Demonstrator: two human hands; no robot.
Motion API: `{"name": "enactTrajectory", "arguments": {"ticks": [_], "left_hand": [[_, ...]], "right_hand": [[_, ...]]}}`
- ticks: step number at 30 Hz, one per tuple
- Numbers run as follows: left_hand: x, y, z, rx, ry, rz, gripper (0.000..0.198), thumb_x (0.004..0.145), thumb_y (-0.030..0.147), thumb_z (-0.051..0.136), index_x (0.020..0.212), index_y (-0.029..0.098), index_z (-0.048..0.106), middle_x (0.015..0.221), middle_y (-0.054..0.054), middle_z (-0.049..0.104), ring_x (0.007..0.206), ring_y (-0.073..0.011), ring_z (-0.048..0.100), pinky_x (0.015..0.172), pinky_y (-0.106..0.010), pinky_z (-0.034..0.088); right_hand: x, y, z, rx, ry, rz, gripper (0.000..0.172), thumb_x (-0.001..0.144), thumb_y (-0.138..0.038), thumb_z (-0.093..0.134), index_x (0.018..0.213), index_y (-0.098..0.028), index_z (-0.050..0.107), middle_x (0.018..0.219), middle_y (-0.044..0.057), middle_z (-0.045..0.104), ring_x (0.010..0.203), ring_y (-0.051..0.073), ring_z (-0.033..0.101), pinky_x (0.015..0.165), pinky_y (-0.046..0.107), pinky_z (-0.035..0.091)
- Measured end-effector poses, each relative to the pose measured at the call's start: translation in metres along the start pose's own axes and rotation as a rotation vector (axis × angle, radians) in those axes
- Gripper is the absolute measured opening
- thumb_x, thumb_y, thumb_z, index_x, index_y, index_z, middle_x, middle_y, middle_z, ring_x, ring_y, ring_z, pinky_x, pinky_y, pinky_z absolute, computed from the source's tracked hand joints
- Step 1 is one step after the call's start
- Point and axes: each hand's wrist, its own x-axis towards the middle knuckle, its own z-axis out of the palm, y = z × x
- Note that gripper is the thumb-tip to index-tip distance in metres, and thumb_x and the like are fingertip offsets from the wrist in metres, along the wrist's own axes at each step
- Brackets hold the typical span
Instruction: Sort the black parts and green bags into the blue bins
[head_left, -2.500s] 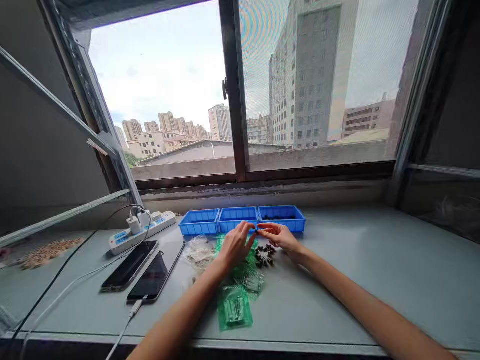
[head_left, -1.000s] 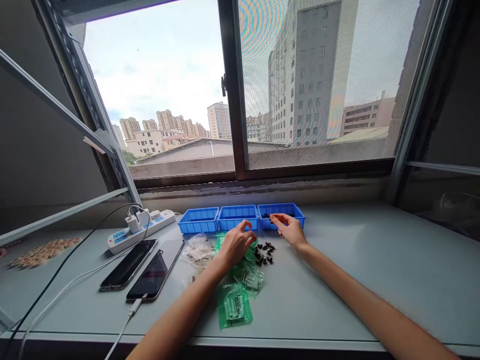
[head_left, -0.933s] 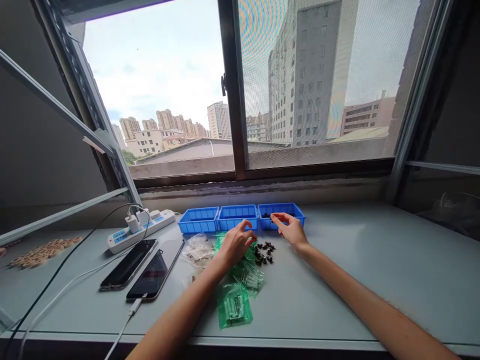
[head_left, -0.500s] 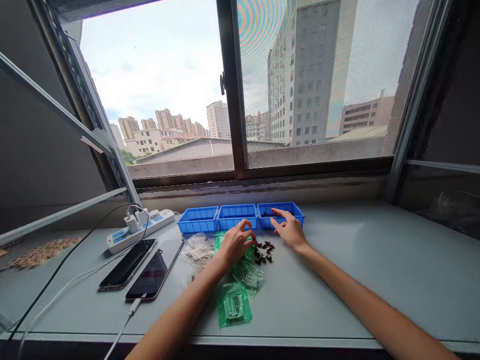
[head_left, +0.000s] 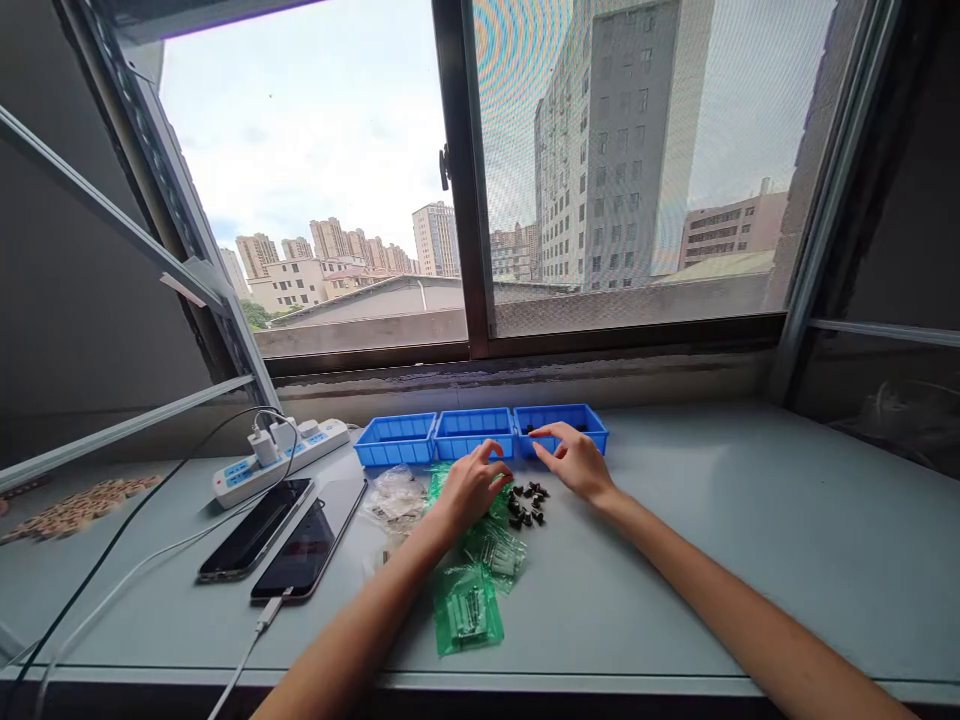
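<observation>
Left hand: The left hand [head_left: 471, 487] lay palm down on the far end of a row of translucent green plastic bags [head_left: 469, 610]. Its fingers were curled loosely, and I could not tell whether they pinched anything.
Right hand: The right hand [head_left: 574, 463] hung low over the pale grey tabletop [head_left: 712, 520] with its fingers spread and nothing visible between them. Its fingertips were at the near wall of the right blue tray [head_left: 598, 432].
Black parts: A small heap of black parts [head_left: 527, 505] lay on the tabletop between the two hands, just near of the right hand's fingers.
Trays: Three shallow blue plastic trays stood side by side along the far side of the tabletop: the left blue tray [head_left: 394, 458], the middle blue tray [head_left: 465, 450] and the right blue tray. A few dark pieces lay in the right one.
Green bags: They overlapped in a line from the left hand toward the near edge, with small pale pieces inside.
Clear bags: Crumpled clear plastic bags [head_left: 391, 500] lay just left of the left hand.
Phones: Two dark smartphones [head_left: 247, 545] lay side by side further left. A white cable [head_left: 255, 640] was plugged into the nearer one.
Power strip: A white power strip [head_left: 289, 458] with chargers in it lay left of the trays.
Far left: Small brown pieces [head_left: 75, 503] lay scattered on the tabletop, well apart from the hands.
</observation>
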Motion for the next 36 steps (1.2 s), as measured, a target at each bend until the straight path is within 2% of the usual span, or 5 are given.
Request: {"name": "enactTrajectory", "arguments": {"ticks": [3,7,12,19,36], "left_hand": [[0.000,0.000,0.000,-0.026,0.018,0.004,0.008,0.082,0.022,0.060,0.084,0.023,0.067,0.103,-0.001,0.054,0.076,-0.0110,0.059,0.072,-0.023,0.049],[0.000,0.000,0.000,-0.040,0.032,0.020,0.004,0.081,0.023,0.062,0.083,0.022,0.064,0.101,-0.001,0.054,0.072,-0.0095,0.057,0.072,-0.023,0.050],[0.001,0.000,-0.001,-0.025,0.024,0.027,0.006,0.081,0.026,0.062,0.082,0.020,0.063,0.100,-0.001,0.054,0.071,-0.0101,0.057,0.070,-0.024,0.050],[-0.001,0.002,-0.001,-0.024,0.032,0.002,0.016,0.087,0.031,0.052,0.086,0.020,0.063,0.097,-0.002,0.055,0.072,-0.0106,0.059,0.069,-0.023,0.051],[0.000,0.006,-0.003,0.018,0.031,0.007,0.016,0.088,0.028,0.049,0.086,0.019,0.062,0.097,-0.003,0.057,0.073,-0.0114,0.059,0.069,-0.024,0.051]], "right_hand": [[-0.002,-0.006,-0.007,-0.106,-0.231,-0.029,0.016,0.075,-0.035,0.057,0.077,-0.026,0.070,0.079,0.000,0.070,0.064,0.017,0.059,0.060,0.027,0.040],[-0.005,-0.006,-0.008,-0.124,-0.433,-0.096,0.016,0.074,-0.036,0.059,0.075,-0.026,0.071,0.080,-0.001,0.070,0.077,0.018,0.061,0.062,0.026,0.037],[-0.006,-0.006,-0.007,-0.187,-0.423,-0.093,0.018,0.075,-0.040,0.059,0.074,-0.026,0.071,0.086,0.000,0.070,0.081,0.018,0.061,0.061,0.025,0.035],[-0.007,-0.018,-0.014,-0.387,-0.388,-0.029,0.025,0.073,-0.047,0.061,0.067,-0.024,0.070,0.072,0.003,0.069,0.070,0.021,0.061,0.056,0.026,0.032],[-0.011,-0.028,-0.015,-0.272,-0.460,0.035,0.019,0.071,-0.040,0.061,0.078,-0.026,0.072,0.076,0.000,0.071,0.076,0.019,0.062,0.060,0.026,0.033]]}}
